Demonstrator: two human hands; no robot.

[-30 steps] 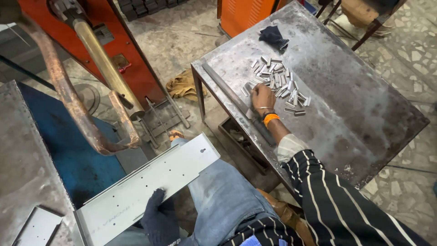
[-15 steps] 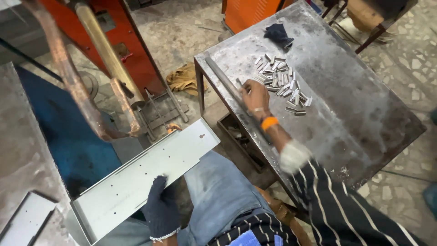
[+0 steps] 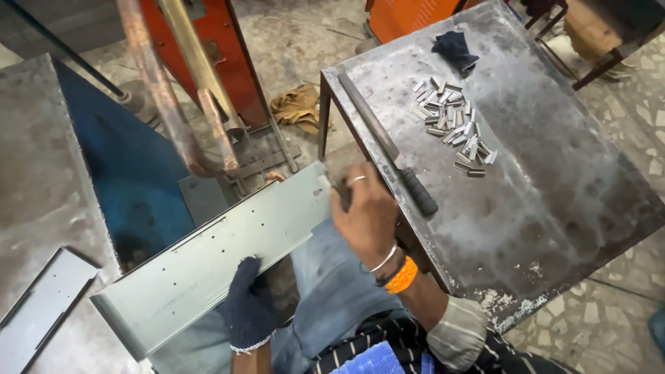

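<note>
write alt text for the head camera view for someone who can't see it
A person's gloved left hand grips a long pale perforated metal panel from below, while the bare right hand meets its far end. Beside them, a steel table bears small metal clips and a file.

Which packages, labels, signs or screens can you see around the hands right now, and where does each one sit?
None in view: no package, label, sign or screen shows.
The left hand in a dark knit glove grips the long pale grey perforated sheet-metal panel at its lower edge.
The bare right hand touches the panel's upper end, beside the worn grey steel table.
</note>
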